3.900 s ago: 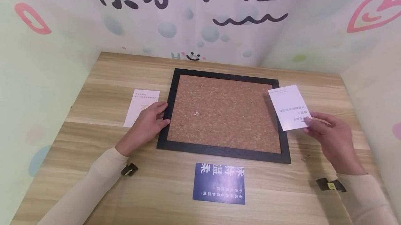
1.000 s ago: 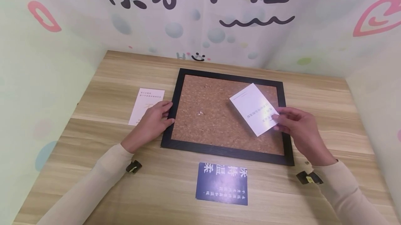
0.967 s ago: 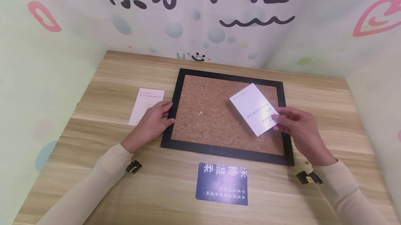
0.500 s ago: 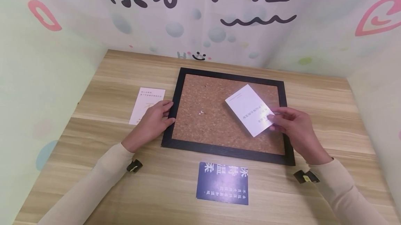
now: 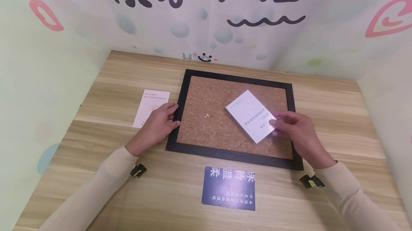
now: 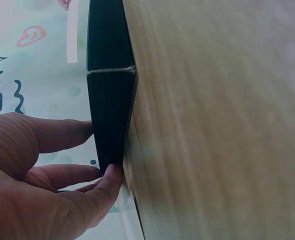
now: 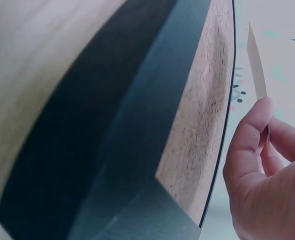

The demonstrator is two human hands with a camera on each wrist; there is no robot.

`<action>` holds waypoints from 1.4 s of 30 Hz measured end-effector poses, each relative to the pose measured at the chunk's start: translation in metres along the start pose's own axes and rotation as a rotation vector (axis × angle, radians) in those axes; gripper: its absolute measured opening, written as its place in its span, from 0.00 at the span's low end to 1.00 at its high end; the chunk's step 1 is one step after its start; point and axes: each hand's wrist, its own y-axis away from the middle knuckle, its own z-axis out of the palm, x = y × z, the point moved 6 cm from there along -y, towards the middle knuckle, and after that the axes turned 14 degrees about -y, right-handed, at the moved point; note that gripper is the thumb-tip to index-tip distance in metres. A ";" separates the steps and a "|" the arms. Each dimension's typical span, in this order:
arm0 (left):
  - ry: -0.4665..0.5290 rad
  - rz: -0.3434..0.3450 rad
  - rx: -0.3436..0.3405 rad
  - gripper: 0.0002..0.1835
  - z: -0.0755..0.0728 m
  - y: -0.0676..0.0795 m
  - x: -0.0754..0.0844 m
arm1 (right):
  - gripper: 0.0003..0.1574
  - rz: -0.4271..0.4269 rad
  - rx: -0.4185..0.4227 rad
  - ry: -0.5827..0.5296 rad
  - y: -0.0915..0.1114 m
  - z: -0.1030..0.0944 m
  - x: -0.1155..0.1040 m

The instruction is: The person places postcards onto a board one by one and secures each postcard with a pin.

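Head view: the right hand (image 5: 297, 131) pinches a white card (image 5: 246, 113) by one end and holds it slanted over the framed corkboard (image 5: 201, 131), whose left rim the left hand (image 5: 154, 123) grips. A pink card (image 5: 143, 106), partly hidden by that hand, and a dark blue card (image 5: 228, 195) lie on the bench (image 5: 99, 138)

Left wrist view: thumb and fingers close on the black frame (image 6: 110, 100); if they ease, a push might slide the corkboard

Right wrist view: the white card, nearly edge-on, stands apart from the corkboard, pinched between thumb and fingers; with only one end held, it could bend or land crooked
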 end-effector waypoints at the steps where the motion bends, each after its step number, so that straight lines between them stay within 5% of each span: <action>1: 0.001 0.000 0.000 0.35 0.000 0.000 0.000 | 0.27 0.000 -0.001 0.011 0.000 0.001 0.000; 19: -0.008 -0.003 -0.002 0.34 0.000 0.001 0.000 | 0.29 0.011 -0.051 0.129 0.000 0.028 0.003; 42: -0.018 -0.007 -0.003 0.35 0.000 0.000 0.001 | 0.26 0.010 -0.132 0.151 -0.012 0.048 0.007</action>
